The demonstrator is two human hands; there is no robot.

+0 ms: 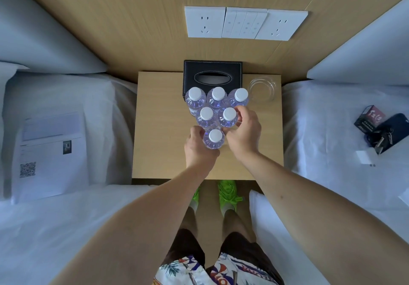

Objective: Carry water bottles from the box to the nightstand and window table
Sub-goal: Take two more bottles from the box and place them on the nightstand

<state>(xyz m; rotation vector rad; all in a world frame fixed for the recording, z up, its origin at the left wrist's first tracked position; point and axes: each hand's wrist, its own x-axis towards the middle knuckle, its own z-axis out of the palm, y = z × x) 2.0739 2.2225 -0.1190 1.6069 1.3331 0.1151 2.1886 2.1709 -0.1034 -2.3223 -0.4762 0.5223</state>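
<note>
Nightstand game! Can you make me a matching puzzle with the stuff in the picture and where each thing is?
Things:
1. tissue box
2. glass dish
3. paper
4. sockets

Places:
A. on the left bed
B. on the wall
C. behind the bottles
D. back right corner of the nightstand

Pairs: 1-C, 2-D, 3-A, 4-B

Six clear, white-capped water bottles (215, 109) stand upright in a touching triangle at frame centre on the light wooden nightstand (155, 129).
</note>
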